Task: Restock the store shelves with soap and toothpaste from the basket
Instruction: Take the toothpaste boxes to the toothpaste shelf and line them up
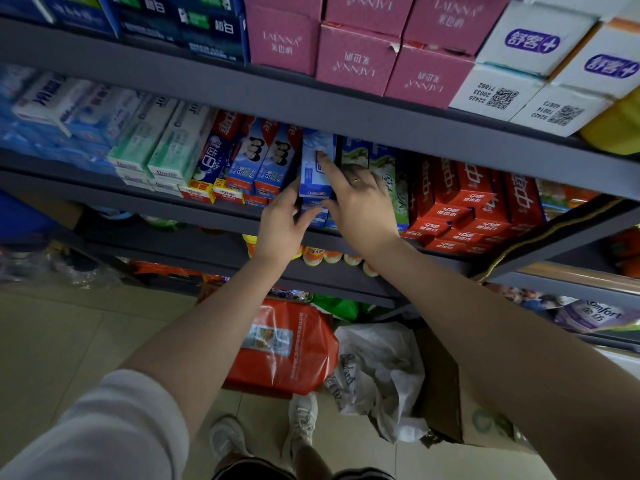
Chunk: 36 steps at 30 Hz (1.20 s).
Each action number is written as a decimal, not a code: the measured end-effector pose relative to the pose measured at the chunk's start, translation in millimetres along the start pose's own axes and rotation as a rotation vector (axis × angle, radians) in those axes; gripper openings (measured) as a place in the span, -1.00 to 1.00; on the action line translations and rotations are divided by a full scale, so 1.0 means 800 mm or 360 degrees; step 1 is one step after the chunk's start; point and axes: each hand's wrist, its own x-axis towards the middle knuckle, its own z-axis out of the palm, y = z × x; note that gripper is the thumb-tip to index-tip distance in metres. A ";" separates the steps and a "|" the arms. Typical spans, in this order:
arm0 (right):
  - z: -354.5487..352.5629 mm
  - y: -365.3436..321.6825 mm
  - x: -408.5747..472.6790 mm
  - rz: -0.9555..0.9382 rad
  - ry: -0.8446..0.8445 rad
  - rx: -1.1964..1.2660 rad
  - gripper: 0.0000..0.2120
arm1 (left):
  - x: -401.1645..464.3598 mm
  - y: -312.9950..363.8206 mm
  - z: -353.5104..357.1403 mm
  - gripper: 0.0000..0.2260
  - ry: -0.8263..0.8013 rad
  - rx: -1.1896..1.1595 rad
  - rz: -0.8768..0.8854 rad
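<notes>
The left hand [282, 223] is gripping a light-blue toothpaste box [317, 168] at its lower left corner, fingers curled round the edge. The right hand [360, 202] is pressing the same box from the right, index finger stretched up its front, the other fingers loosely bent and a ring on one. The box is standing upright at the front of the middle shelf [450, 131], between blue toothpaste boxes [263, 161] and green ones [384, 164]. Both forearms are reaching up and forward, converging on it.
</notes>
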 end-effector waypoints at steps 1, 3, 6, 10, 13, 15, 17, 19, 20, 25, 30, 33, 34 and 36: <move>0.000 -0.001 -0.002 0.0001 0.0005 -0.0011 -0.42 | -0.001 -0.001 0.000 -0.66 0.0018 0.0001 0.0007; -0.002 -0.001 -0.006 -0.0013 0.0028 -0.0052 -0.43 | -0.002 -0.003 0.000 -0.66 0.0015 -0.0017 0.0000; -0.009 0.001 0.000 0.0020 0.0008 -0.0166 -0.44 | -0.001 -0.003 -0.003 -0.64 -0.0034 -0.0078 -0.0037; -0.015 -0.002 0.012 0.0094 -0.0003 -0.0197 -0.49 | 0.002 -0.002 -0.009 -0.64 -0.0080 0.0006 0.0011; -0.016 -0.007 0.012 0.0113 -0.0082 -0.0278 -0.48 | -0.005 0.001 -0.019 -0.63 -0.0178 0.0137 0.0035; -0.018 -0.018 0.011 0.0092 -0.0034 -0.0314 -0.45 | -0.011 0.002 -0.036 -0.65 -0.0123 0.0303 0.0079; -0.017 -0.040 0.006 -0.0062 0.0158 -0.0270 -0.46 | -0.011 -0.005 -0.064 -0.68 0.0033 0.0519 0.0175; -0.009 -0.065 0.001 -0.0239 0.0336 -0.0156 -0.59 | -0.003 -0.019 -0.096 -0.67 0.0195 0.0688 0.0164; -0.006 -0.077 -0.001 -0.0252 0.0276 -0.0101 -0.64 | 0.003 -0.026 -0.109 -0.65 0.0237 0.0731 0.0107; 0.033 -0.108 0.025 0.0131 -0.0241 0.0015 -0.56 | 0.031 -0.051 -0.125 -0.53 -0.0074 0.0735 -0.0020; 0.050 -0.109 0.043 0.0393 -0.0251 0.0018 -0.42 | 0.032 -0.060 -0.122 -0.53 -0.0090 0.0681 0.0092; 0.051 -0.110 0.040 0.0426 -0.0207 -0.0003 -0.42 | 0.037 -0.061 -0.119 -0.59 -0.0072 0.0683 0.0088; 0.052 -0.110 0.038 0.0436 -0.0206 -0.0008 -0.43 | 0.038 -0.061 -0.117 -0.63 -0.0072 0.0674 0.0084; 0.055 -0.109 0.033 0.0447 -0.0193 -0.0048 -0.49 | 0.038 -0.061 -0.113 -0.69 -0.0076 0.0650 0.0089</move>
